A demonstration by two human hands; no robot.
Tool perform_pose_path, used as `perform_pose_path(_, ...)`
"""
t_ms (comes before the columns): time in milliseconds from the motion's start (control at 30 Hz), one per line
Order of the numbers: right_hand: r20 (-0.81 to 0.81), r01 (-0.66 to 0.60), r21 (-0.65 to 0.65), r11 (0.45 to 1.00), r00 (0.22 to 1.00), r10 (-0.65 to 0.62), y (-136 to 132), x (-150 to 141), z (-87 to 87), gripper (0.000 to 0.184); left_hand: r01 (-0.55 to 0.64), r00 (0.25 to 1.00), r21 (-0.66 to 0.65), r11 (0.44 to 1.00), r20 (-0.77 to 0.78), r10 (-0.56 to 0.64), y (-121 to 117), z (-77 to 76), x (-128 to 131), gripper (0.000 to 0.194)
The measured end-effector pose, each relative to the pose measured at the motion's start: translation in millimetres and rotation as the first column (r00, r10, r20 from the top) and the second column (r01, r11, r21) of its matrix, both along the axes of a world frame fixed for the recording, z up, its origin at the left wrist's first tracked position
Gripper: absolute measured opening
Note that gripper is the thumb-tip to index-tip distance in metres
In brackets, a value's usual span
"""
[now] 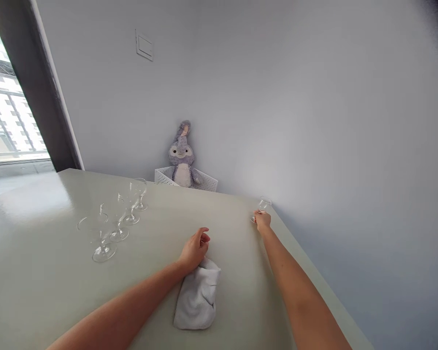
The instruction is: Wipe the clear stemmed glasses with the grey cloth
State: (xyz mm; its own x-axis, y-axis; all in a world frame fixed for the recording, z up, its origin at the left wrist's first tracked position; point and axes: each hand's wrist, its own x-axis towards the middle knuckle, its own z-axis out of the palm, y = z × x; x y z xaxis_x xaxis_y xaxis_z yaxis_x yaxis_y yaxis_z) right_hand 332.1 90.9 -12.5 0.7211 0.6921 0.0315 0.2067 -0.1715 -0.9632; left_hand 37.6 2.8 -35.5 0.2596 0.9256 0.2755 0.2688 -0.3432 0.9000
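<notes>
At the far right of the table, my right hand (263, 219) is closed around the stem of a clear stemmed glass (265, 200). The glass stands upright close to the wall, its base partly hidden by my fingers. My left hand (194, 250) rests over the middle of the table, fingers loosely bent and apart, holding nothing. Just below it lies a folded white cloth (197, 299), its top edge by my wrist. On the left, several similar glasses (104, 250) stand upright in a slanting row.
The pale, glossy table (233, 301) meets the wall on the right. Behind its far edge, a grey plush rabbit (183, 155) sits in a white perforated basket (207, 183). A wall switch (145, 46) is above, and a window with a dark frame (40, 82) is at left.
</notes>
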Motion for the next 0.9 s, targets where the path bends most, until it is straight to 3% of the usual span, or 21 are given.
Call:
perform_pose_path(100, -0.05, -0.005, -0.078, 0.997, 0.999, 0.001, -11.2, 1.8, 3.0, 0.031, -0.006, 1.0, -0.036, 0.999, 0.001, 0.006, 0.5, 1.1, 0.3, 0.036)
perform_pose_path(233, -0.053, -0.019, -0.083, 0.996, 0.999, 0.014, -41.2, -11.7, 11.9, 0.028, -0.035, 0.996, -0.079, 0.996, 0.076, 0.041, 3.3, 0.4, -0.2, 0.035)
perform_pose_path(333, -0.03, -0.165, -0.026, 0.986, 0.986, 0.164, -75.3, -44.3, 20.3, 0.023, -0.067, 0.979, -0.144, 0.987, 0.182, 0.093, 6.1, 0.1, -0.4, 0.034)
perform_pose_path(400, -0.008, -0.317, 0.001, 0.948, 0.948, 0.317, -102.9, -74.4, 26.5, 0.022, -0.094, 0.947, -0.203, 0.975, 0.282, 0.15, 7.7, 0.5, -0.2, 0.033)
perform_pose_path(433, 0.011, -0.421, 0.005, 0.907, 0.907, 0.421, -117.2, -89.9, 29.7, 0.025, -0.11, 0.928, -0.228, 0.967, 0.326, 0.182, 8.6, 0.9, -0.4, 0.032)
perform_pose_path(500, 0.146, -0.752, -0.071, 0.655, 0.642, 0.753, -143.7, -118.0, 35.3, 0.035, -0.163, 0.889, -0.259, 0.952, 0.38, 0.256, 10.9, 2.0, -2.4, 0.029)
perform_pose_path(533, 0.206, -0.811, -0.133, 0.57, 0.54, 0.816, -154.8, -129.4, 37.1, 0.038, -0.206, 0.871, -0.264, 0.942, 0.389, 0.3, 12.7, 2.9, -4.6, 0.027)
perform_pose_path(567, 0.266, -0.835, -0.187, 0.518, 0.464, 0.845, -163.7, -138.5, 38.0, 0.039, -0.259, 0.851, -0.267, 0.928, 0.391, 0.351, 15.0, 4.2, -7.8, 0.025)
perform_pose_path(633, 0.311, -0.845, -0.274, 0.459, 0.374, 0.874, -174.9, -149.9, 36.6, 0.039, -0.376, 0.788, -0.284, 0.882, 0.403, 0.466, 21.6, 8.5, -17.3, 0.024)
perform_pose_path(700, 0.289, -0.853, -0.312, 0.418, 0.334, 0.897, -178.4, -153.8, 31.5, 0.038, -0.478, 0.71, -0.304, 0.824, 0.418, 0.567, 30.7, 15.3, -30.1, 0.029)
perform_pose_path(800, 0.206, -0.879, -0.304, 0.368, 0.316, 0.926, -177.0, -151.9, 22.4, 0.036, -0.573, 0.594, -0.334, 0.749, 0.461, 0.66, 47.8, 27.6, -50.8, 0.045)
perform_pose_path(900, 0.15, -0.895, -0.275, 0.351, 0.321, 0.935, -175.4, -148.1, 17.4, 0.035, -0.566, 0.485, -0.414, 0.713, 0.533, 0.694, 68.8, 36.8, -67.1, 0.062)
